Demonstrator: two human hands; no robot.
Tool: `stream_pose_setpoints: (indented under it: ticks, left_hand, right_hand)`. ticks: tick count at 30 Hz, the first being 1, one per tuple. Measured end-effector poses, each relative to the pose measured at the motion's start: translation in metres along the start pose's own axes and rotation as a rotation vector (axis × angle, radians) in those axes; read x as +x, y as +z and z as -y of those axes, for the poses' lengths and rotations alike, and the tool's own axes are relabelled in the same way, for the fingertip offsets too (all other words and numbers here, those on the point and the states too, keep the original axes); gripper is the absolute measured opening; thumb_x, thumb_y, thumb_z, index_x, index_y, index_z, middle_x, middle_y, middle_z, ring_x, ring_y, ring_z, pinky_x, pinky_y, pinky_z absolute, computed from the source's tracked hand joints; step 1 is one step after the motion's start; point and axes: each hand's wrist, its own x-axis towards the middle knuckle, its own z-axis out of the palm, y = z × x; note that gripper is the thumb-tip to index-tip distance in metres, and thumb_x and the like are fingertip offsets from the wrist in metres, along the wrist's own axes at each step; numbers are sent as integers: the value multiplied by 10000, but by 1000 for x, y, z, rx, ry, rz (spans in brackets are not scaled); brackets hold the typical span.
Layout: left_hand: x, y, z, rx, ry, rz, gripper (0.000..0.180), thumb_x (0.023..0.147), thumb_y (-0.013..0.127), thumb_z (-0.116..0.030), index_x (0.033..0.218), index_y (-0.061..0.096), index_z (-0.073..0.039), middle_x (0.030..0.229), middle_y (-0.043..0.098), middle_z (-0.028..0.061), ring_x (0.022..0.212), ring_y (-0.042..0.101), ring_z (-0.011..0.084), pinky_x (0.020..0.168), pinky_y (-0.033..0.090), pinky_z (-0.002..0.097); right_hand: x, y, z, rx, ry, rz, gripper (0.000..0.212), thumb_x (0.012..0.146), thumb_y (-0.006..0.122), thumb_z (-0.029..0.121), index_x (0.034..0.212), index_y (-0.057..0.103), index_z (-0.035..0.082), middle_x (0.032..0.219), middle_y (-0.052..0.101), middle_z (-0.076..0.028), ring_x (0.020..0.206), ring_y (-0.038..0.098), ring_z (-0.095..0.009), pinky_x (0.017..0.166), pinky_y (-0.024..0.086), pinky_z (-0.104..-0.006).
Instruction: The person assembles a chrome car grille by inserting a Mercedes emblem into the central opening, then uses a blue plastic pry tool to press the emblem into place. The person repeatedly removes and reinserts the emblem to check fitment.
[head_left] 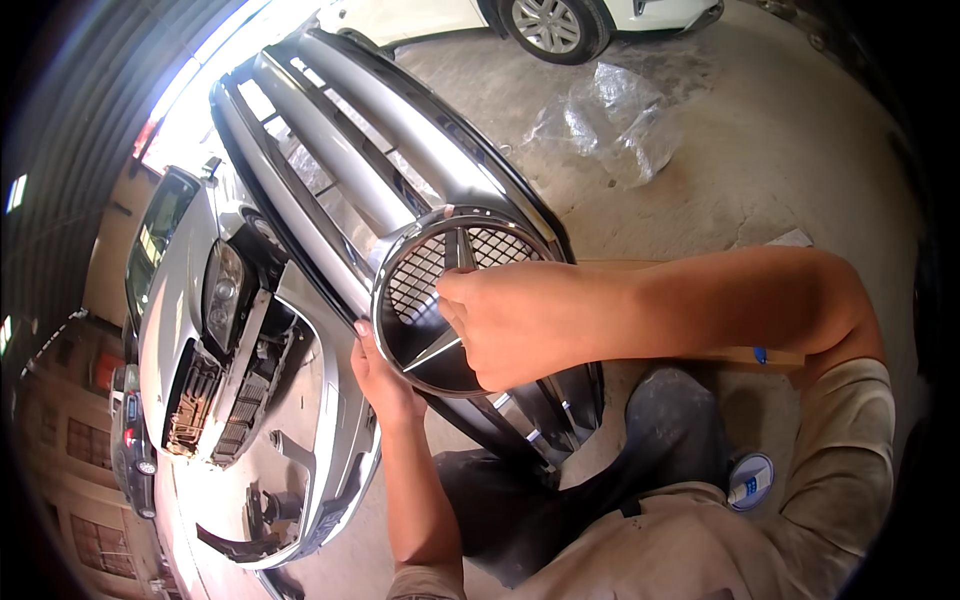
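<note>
The right hand (515,325) is curled over the round chrome emblem ring (400,262) at the middle of a silver car grille (340,150), fingers gripping its centre. The left hand (385,380) clasps the grille's lower edge just beside the ring. The grille leans across the person's lap, hiding much of the dismantled silver car (190,330) behind it. A crumpled clear plastic sheet (610,120) lies on the concrete floor (760,170), and a white car (555,22) stands beyond.
</note>
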Motion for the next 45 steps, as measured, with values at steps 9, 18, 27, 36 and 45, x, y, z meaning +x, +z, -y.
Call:
stream_pose_setpoints:
  ticks: [9, 18, 27, 36, 45]
  left_hand:
    - [1, -4, 6, 41, 32, -6, 457, 1087, 486, -436, 1093, 612, 3, 1027, 668, 67, 930, 617, 146, 851, 504, 316]
    - [-1, -27, 19, -199, 226, 353, 953, 747, 751, -715, 1287, 562, 47, 1204, 676, 124, 1068, 684, 230, 936, 577, 373]
    - [-12, -35, 17, -191, 335, 439, 870, 864, 667, -683, 1376, 520, 5, 1288, 641, 155, 1138, 658, 267, 983, 564, 416]
    - [-23, -23, 20, -388, 240, 346, 876, 855, 711, -647, 1339, 543, 64, 1259, 665, 189, 1115, 677, 295, 975, 571, 451]
    - [-24, -31, 23, -317, 233, 349, 949, 893, 526, -771, 1345, 542, 63, 1255, 667, 186, 1096, 677, 269, 955, 573, 426]
  right_hand:
    - [-1, 12, 10, -58, 47, 3, 176, 729, 682, 209, 700, 758, 53, 713, 705, -84, 767, 598, -238, 759, 419, -350]
    - [-15, -11, 26, -116, 233, -237, 311, 808, 627, 211, 956, 782, -14, 1283, 693, -161, 1235, 609, -318, 904, 470, -313]
    - [-26, -11, 54, 486, 510, -603, 159, 876, 680, 209, 846, 760, 74, 1350, 661, -126, 1272, 587, -203, 887, 496, -312]
    - [-36, 13, 102, 201, 996, -1068, 444, 791, 772, -17, 1182, 730, 189, 1251, 646, -93, 1142, 606, -247, 936, 500, -375]
    - [-30, 2, 103, 404, 1307, -1103, 398, 833, 693, -88, 1218, 668, 10, 1116, 707, -133, 905, 666, -275, 773, 540, -355]
